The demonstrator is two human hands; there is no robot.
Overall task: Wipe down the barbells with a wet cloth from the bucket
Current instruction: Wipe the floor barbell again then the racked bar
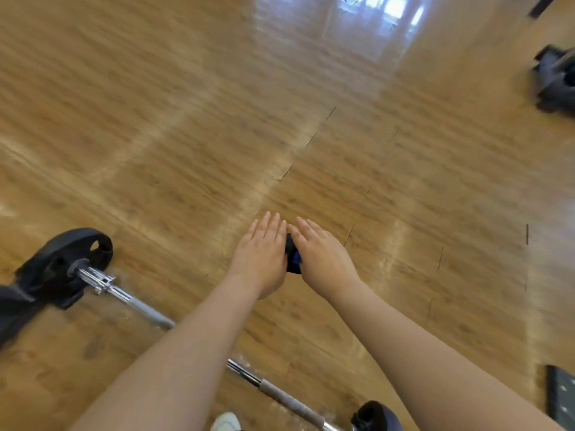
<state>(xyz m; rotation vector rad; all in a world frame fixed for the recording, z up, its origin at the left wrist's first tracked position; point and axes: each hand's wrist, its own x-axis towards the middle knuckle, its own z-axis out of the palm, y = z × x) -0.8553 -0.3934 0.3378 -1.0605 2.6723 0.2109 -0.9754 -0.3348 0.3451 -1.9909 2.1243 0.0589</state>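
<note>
Barbell (130,301) lies on the wooden floor (186,135) below and left of the hands, its chrome bar running from a black plate (67,265) at the left down under the left forearm to a second plate (375,415) at the bottom edge; it looks heavy, stiff and slick, so I judge it best wiped where it lies, the cloth wrapped round the bar. Left hand (261,256) and right hand (322,256) hover well clear of it, fingers straight, pressed together on a small dark blue cloth (292,259) (mostly hidden, presumably soft and wet). No bucket is in view.
</note>
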